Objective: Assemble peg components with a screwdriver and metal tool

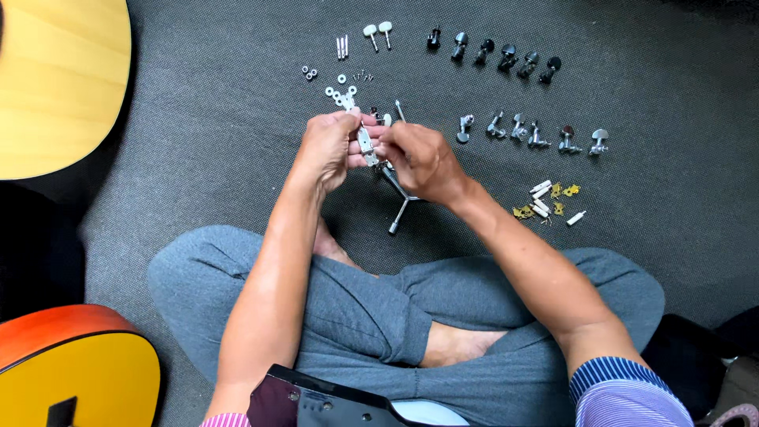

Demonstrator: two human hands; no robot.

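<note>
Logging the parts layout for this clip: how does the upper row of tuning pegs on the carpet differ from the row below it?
The upper row has dark, black-looking knobs; the lower row is mostly bright silver, with one dark-knobbed peg. The upper row slants down to the right; the lower row runs nearly level. Both hold six pegs, lying apart on the grey carpet, beyond both hands.

We cannot see most of the small metal plate (365, 145) — our left hand (326, 149) and right hand (423, 162) cover its ends. Both guitars (59, 79) are cut off at the left edge, and the tiny washers (340, 91) stay too small to tell apart.
</note>
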